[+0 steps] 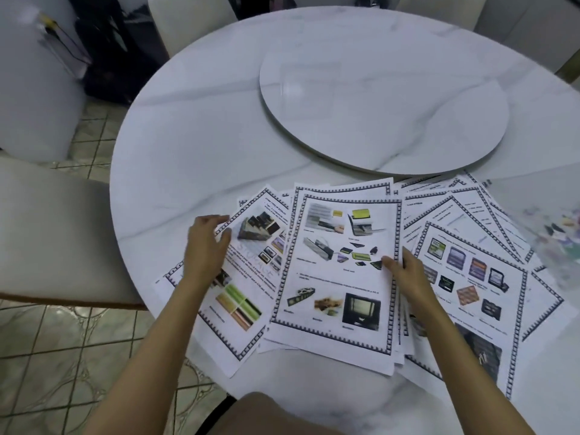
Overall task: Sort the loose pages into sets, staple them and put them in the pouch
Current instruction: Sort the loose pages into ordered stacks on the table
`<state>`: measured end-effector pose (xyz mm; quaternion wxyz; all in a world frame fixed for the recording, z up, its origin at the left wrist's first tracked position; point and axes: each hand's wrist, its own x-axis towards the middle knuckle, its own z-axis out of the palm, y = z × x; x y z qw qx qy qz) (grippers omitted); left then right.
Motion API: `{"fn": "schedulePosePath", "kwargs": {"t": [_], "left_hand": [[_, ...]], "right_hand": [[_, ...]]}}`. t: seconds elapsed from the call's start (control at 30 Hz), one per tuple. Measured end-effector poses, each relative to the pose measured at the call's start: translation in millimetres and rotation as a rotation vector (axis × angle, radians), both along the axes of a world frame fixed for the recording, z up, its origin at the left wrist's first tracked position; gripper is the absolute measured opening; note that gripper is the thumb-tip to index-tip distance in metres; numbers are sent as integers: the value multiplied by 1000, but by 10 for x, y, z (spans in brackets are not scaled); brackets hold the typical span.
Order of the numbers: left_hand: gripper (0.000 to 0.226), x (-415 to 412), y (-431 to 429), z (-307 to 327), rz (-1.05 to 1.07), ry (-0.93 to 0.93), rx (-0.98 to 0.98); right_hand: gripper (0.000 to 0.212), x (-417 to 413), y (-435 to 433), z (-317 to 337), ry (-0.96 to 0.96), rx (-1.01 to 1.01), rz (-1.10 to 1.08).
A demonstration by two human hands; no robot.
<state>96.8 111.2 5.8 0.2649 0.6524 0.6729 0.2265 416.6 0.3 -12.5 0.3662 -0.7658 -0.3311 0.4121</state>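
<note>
Round marble worktop (204, 136); loose pages (464, 233) fanned unsorted along near edge. Left grip (205, 246) loosely curled over left page (248, 296), holding nothing. Right grip (405, 274) pinches centre page (339, 277) edge. Sorting barely begun; stapling, pouching remain.

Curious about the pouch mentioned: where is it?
In the head view, a clear pouch lies at the far right of the table, overlapping the fanned pages, beyond the right hand.

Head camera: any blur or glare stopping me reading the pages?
Head view: print on the pages too soft to read; pouch at right edge smeared; faint glare on the turntable; table rim bowed by the wide lens.
</note>
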Motion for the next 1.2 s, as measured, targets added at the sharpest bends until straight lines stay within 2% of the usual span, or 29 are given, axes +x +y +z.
{"fn": "schedulePosePath", "kwargs": {"t": [0.17, 0.37, 0.73, 0.97, 1.1, 1.2], "left_hand": [[55, -431, 130, -92, 35, 244, -239], [61, -461, 142, -131, -84, 367, -193], [47, -510, 245, -160, -121, 350, -231], [54, -528, 276, -141, -84, 136, -312], [41, -559, 297, -137, -137, 173, -298], [29, -557, 289, -116, -160, 101, -234]], "right_hand": [[26, 69, -60, -8, -15, -11, -41], [30, 7, -29, 31, -58, -22, -72], [25, -126, -22, 97, -92, 16, -102], [32, -192, -81, 174, -56, 62, -164], [35, -218, -96, 191, -35, 88, -202], [36, -228, -109, 187, -27, 99, -217]]}}
